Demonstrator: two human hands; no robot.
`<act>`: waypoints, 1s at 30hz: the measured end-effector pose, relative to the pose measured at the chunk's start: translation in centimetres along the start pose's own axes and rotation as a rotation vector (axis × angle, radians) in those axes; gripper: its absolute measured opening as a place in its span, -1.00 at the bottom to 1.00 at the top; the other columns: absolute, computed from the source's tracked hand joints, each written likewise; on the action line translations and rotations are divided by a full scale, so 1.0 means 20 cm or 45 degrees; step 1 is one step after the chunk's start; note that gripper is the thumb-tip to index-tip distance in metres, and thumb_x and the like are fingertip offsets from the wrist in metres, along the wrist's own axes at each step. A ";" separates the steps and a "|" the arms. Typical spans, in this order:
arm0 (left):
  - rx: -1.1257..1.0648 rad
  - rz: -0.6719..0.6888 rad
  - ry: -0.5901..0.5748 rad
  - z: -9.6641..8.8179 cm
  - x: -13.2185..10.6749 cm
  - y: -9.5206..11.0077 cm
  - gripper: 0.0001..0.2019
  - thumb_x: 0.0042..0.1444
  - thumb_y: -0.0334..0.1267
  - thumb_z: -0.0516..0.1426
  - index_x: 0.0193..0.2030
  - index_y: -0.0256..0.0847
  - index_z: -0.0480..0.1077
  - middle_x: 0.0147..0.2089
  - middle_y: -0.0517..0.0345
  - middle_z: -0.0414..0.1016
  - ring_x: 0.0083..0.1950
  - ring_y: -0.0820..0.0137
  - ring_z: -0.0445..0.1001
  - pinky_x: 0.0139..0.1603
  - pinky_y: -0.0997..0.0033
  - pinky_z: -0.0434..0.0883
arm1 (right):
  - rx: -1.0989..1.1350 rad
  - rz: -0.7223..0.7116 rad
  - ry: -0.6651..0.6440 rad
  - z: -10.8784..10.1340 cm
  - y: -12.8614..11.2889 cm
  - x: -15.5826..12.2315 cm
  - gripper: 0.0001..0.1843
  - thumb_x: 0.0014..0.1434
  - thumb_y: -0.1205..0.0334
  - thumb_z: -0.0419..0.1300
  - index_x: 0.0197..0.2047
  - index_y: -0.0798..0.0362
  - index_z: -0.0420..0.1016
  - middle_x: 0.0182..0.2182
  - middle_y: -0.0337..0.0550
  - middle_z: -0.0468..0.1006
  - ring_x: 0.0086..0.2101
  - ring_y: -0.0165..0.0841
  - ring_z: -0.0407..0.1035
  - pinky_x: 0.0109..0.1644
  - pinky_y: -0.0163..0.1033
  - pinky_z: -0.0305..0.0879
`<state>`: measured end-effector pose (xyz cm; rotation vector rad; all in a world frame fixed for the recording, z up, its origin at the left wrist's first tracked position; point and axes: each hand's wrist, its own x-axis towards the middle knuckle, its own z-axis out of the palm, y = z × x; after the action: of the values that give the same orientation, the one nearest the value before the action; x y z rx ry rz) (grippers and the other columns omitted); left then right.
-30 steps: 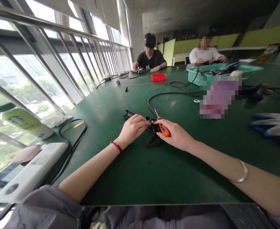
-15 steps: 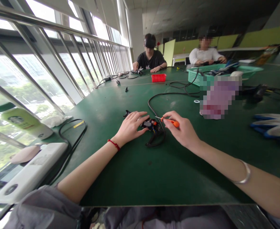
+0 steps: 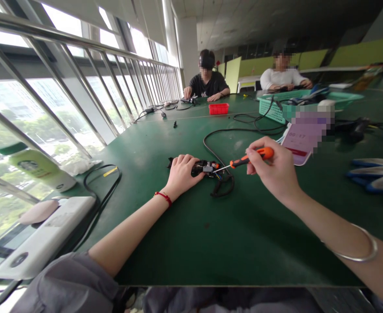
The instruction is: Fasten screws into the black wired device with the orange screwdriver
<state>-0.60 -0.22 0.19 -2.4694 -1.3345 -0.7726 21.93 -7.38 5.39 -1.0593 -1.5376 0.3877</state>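
Observation:
A small black device (image 3: pixel 208 168) with exposed parts and a black cable (image 3: pixel 224 145) lies on the green table (image 3: pixel 211 234). My left hand (image 3: pixel 181 174) presses down on the device's left end, fingers curled over it. My right hand (image 3: pixel 276 171) grips an orange-handled screwdriver (image 3: pixel 248 160), its metal tip pointing left and touching the device's exposed middle.
A phone (image 3: pixel 304 137) lies just beyond my right hand. Blue-white gloves (image 3: pixel 378 178) sit at the right. A white box (image 3: pixel 44 237), a bottle (image 3: pixel 38 167) and a black cable loop (image 3: pixel 103 184) are at the left. A red tray (image 3: pixel 218 108), a green basket (image 3: pixel 276 106) and two seated people are farther back.
My right hand lifted the screwdriver off the device, drew back right and regripped it by the handle, tip aimed at the device. My left hand shifted to hold the device's left end.

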 end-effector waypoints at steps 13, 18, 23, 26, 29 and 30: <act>-0.064 0.021 -0.066 0.01 0.00 -0.02 -0.58 0.10 0.07 0.09 -0.02 -0.17 0.34 -0.09 0.03 0.42 -0.03 0.19 0.33 0.12 0.09 0.18 | -0.116 -0.024 -0.045 0.01 0.02 -0.01 -0.82 0.15 0.11 0.11 -0.37 0.05 0.32 -0.61 -0.30 0.39 -0.63 -0.47 0.34 -0.56 -0.37 0.27; -0.042 0.028 -0.072 0.01 -0.01 -0.02 -0.59 0.11 0.06 0.09 -0.02 -0.18 0.33 -0.09 0.03 0.42 -0.03 0.19 0.33 0.13 0.11 0.18 | -0.207 -0.099 -0.058 0.00 0.02 -0.01 -0.79 0.17 0.09 0.09 -0.40 0.04 0.33 -0.66 -0.33 0.34 -0.65 -0.49 0.27 -0.58 -0.37 0.14; -0.013 0.041 -0.095 0.01 -0.01 -0.02 -0.57 0.12 0.06 0.07 0.00 -0.20 0.32 -0.08 0.03 0.42 -0.03 0.19 0.31 0.14 0.12 0.17 | -0.344 -0.196 -0.081 -0.01 0.00 -0.01 -0.74 0.18 0.10 0.05 -0.47 0.04 0.34 -0.67 -0.32 0.30 -0.67 -0.52 0.14 -0.58 -0.35 -0.01; 0.002 0.044 -0.112 0.01 0.00 -0.03 -0.57 0.14 0.06 0.05 0.02 -0.20 0.31 -0.07 0.04 0.41 -0.02 0.19 0.30 0.14 0.13 0.18 | -0.329 -0.189 -0.070 -0.01 0.00 -0.02 -0.96 0.08 0.25 0.11 -0.37 0.02 0.34 -0.66 -0.36 0.30 -0.65 -0.50 0.14 -0.53 -0.35 0.07; 0.001 0.046 -0.124 0.01 0.00 -0.03 -0.57 0.15 0.05 0.04 0.03 -0.20 0.30 -0.06 0.04 0.40 -0.01 0.20 0.30 0.14 0.15 0.18 | -0.254 -0.234 -0.062 -0.01 0.01 -0.02 -0.75 -0.05 0.36 0.14 -0.23 0.01 0.30 -0.61 -0.38 0.31 -0.61 -0.47 0.21 -0.47 -0.34 0.16; -0.001 0.046 -0.127 0.01 0.00 -0.03 -0.57 0.15 0.05 0.04 0.03 -0.20 0.30 -0.06 0.03 0.40 -0.01 0.20 0.30 0.14 0.15 0.18 | -0.235 -0.247 -0.064 -0.01 0.01 -0.02 -0.72 -0.06 0.36 0.14 -0.21 0.01 0.28 -0.57 -0.36 0.34 -0.59 -0.46 0.24 -0.45 -0.33 0.19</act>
<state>-1.00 0.11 -0.03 -2.5561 -1.3182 -0.6500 22.13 -7.64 5.07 -1.0360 -1.7298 0.1416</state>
